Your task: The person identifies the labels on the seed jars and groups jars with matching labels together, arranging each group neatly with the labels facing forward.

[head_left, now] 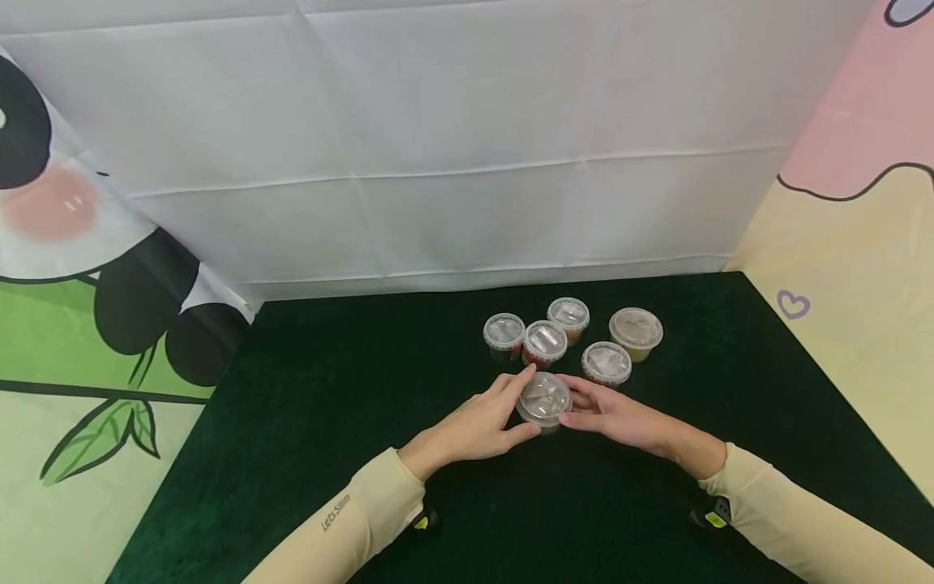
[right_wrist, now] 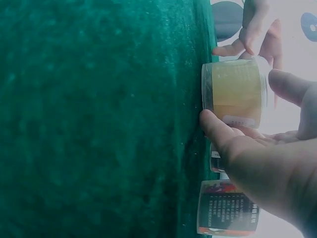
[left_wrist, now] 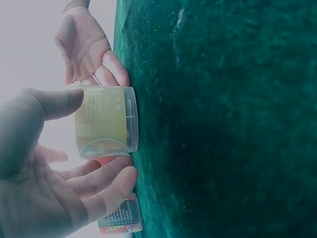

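Observation:
A small round plastic tub (head_left: 544, 399) with a clear lid and a pale yellow label stands upright on the dark green cloth (head_left: 328, 389). Both hands hold it from opposite sides. On its left, my left hand (head_left: 485, 415) has the thumb at the tub's near side and the index finger towards the back. My right hand (head_left: 613, 415) cups the right side, with the thumb in front and the fingers behind. In the left wrist view the tub's yellow label (left_wrist: 102, 116) shows between the hands. Some of the fingertips are hidden behind the tub.
Behind the held tub stand more lidded tubs: a dark one (head_left: 503, 332), a red one (head_left: 545, 345), an amber one (head_left: 568, 318), a low one (head_left: 607, 363) and a wider yellowish one (head_left: 636, 331). A white cloth wall (head_left: 467, 219) rises beyond the table.

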Demonstrator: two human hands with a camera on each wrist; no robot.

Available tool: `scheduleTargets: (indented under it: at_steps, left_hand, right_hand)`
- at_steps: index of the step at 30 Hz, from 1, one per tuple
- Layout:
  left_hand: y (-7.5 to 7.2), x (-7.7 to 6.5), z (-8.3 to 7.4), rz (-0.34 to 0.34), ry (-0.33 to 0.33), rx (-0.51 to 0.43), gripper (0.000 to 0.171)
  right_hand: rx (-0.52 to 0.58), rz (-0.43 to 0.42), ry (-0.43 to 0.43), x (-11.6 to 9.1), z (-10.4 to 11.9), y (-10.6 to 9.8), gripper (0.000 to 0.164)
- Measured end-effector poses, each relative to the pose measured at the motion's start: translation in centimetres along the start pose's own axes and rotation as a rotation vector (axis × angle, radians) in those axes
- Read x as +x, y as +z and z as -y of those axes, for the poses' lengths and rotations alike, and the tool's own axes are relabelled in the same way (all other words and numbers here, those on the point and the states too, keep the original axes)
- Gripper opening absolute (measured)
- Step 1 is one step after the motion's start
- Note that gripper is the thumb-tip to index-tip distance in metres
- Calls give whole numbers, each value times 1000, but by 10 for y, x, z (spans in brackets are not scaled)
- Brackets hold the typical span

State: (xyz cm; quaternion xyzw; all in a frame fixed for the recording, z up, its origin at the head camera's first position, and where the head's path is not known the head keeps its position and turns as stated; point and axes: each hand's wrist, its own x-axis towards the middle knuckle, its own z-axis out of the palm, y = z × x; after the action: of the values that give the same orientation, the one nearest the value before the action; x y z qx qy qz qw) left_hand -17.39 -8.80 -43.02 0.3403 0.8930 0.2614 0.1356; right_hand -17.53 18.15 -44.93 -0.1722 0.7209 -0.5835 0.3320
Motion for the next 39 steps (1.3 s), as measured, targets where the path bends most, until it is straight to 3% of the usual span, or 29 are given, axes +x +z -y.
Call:
scheduleTargets:
  at_steps: [11,21,28,33,39]
  left_hand:
    - [-18,0,-6,-43,28,-5,89]
    - [-45,5,-9,-61,74,-58,91]
    - [-59,9,-10,-185,123,-77,87]
    - [-61,10,-7,-300,137,-181,83]
    - [-60,11,-5,-270,88,-389,69]
  right_hand:
    - [-84,-15,-7,-3,27,-4,81]
    - [-103,-13,-58,1,54,-17,77]
    - [-133,-49,-80,0,77,-28,76]
    - [-125,-56,-143,0,86,-32,71]
    - [-93,-80,-148,4,88,-30,71]
